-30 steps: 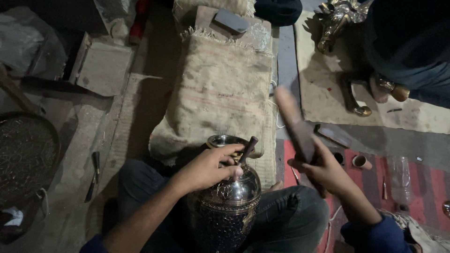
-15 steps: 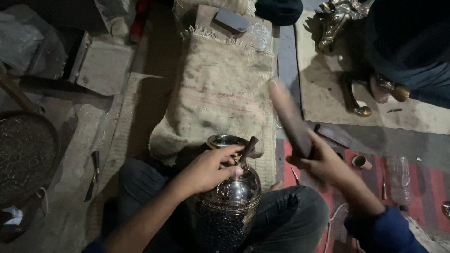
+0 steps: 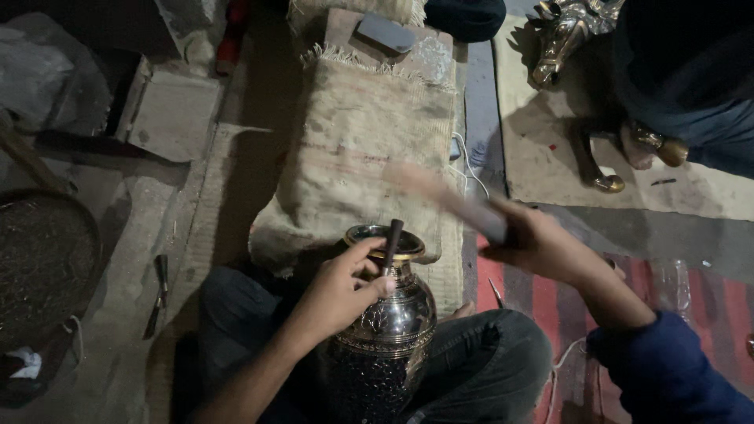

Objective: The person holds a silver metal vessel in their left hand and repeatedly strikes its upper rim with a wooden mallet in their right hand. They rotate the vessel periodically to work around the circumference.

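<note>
A: The left hand (image 3: 339,292) is closed around a thin dark punch (image 3: 391,242) and holds its tip against the shoulder of the metal vase (image 3: 385,330). The vase stands between the person's crossed legs, just in front of the burlap sack (image 3: 365,149).

B: And the right hand (image 3: 542,239)?

A: It grips a wooden stick (image 3: 448,200), used like a mallet. The stick is blurred, so I think it is swinging toward the top of the punch.

B: What can go wrong here?

A: The top of the punch is small, and the left fingers (image 3: 369,275) sit very near to it. If the swing is a little off, the stick may hit the fingers or the brass rim of the vase, and the rim could get a dent.

B: Can the punch slip?

A: I think yes. The surface is round and shiny, so a tilted blow may make the tip slide and scratch the pattern. Also the vase is kept only by the legs; a hard blow may rock it.

B: Other things near?

A: A second brass piece (image 3: 565,39) lies on a mat (image 3: 550,149), well apart, beside another person.
</note>
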The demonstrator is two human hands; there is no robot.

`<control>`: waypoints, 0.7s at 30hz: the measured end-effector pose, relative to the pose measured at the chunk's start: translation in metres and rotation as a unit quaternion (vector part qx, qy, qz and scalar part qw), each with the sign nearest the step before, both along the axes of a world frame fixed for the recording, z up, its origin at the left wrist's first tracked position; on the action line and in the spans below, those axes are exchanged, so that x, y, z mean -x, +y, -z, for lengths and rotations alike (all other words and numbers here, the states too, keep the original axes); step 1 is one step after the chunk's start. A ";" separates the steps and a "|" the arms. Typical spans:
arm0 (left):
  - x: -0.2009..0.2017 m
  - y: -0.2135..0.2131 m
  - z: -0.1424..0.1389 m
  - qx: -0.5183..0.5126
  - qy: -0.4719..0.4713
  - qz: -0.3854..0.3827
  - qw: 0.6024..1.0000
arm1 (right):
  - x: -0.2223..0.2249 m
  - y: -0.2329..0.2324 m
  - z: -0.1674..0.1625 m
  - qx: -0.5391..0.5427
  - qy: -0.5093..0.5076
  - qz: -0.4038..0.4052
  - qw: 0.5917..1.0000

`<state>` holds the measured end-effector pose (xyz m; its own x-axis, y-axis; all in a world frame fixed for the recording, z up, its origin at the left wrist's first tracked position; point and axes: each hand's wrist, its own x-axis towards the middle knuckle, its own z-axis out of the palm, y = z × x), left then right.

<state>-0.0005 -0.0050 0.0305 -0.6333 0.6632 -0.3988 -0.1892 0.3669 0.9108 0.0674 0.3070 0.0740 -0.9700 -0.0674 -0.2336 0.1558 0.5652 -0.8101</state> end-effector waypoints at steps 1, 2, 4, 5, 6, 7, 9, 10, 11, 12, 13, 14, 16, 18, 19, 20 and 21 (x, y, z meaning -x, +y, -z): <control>-0.001 0.000 0.001 -0.005 0.015 -0.006 1.000 | 0.002 -0.003 -0.006 -0.098 -0.061 0.008 0.993; -0.002 0.000 0.003 -0.009 0.031 -0.012 0.999 | 0.005 -0.006 -0.013 -0.193 -0.120 0.017 0.974; -0.003 -0.002 0.006 -0.016 0.052 -0.027 0.998 | 0.005 -0.010 -0.023 -0.320 -0.150 0.014 0.935; -0.005 -0.003 0.006 -0.019 0.057 -0.036 0.998 | 0.003 -0.010 -0.026 -0.354 -0.125 0.002 0.927; -0.007 -0.003 0.007 -0.023 0.060 -0.045 0.997 | 0.000 -0.010 -0.026 -0.386 -0.101 -0.011 0.917; -0.009 -0.002 0.007 -0.049 0.073 -0.041 0.995 | -0.005 -0.009 -0.025 -0.353 -0.090 0.016 0.931; -0.010 0.001 0.006 -0.102 0.101 -0.035 0.989 | -0.020 -0.007 -0.012 -0.284 -0.065 0.070 0.954; -0.010 0.003 0.004 -0.092 0.096 -0.013 0.991 | -0.031 -0.005 -0.002 -0.220 -0.075 0.102 0.967; -0.009 0.007 0.002 -0.083 0.091 0.009 0.992 | -0.042 -0.004 0.008 -0.156 -0.084 0.133 0.975; -0.007 0.012 -0.001 -0.075 0.086 0.032 0.993 | -0.053 -0.003 0.020 -0.091 -0.092 0.164 0.978; -0.006 0.016 -0.005 -0.031 0.088 0.057 0.994 | -0.064 -0.003 0.033 -0.035 -0.063 0.153 0.986; -0.004 0.019 -0.009 0.012 0.091 0.082 0.992 | -0.072 -0.004 0.047 0.021 -0.033 0.140 0.989; -0.003 0.023 -0.016 0.037 0.093 0.099 0.990 | -0.092 -0.006 0.066 0.080 -0.048 0.164 0.982; -0.004 0.027 -0.020 0.001 0.092 0.083 0.992 | -0.105 -0.010 0.081 0.084 -0.136 0.234 0.959; -0.005 0.028 -0.021 0.011 0.090 0.079 0.993 | -0.108 -0.010 0.085 0.071 -0.154 0.228 0.959; -0.005 0.029 -0.021 0.020 0.090 0.074 0.993 | -0.110 -0.010 0.087 0.058 -0.170 0.222 0.958; -0.004 0.031 -0.020 0.030 0.091 0.069 0.993 | -0.109 -0.010 0.089 0.045 -0.185 0.215 0.958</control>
<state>0.0034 0.0260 0.0502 -0.6036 0.7267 -0.3280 0.0314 0.4327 0.9010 0.1768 0.2971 -0.0148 -0.7640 0.2838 -0.5794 0.6450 0.3138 -0.6968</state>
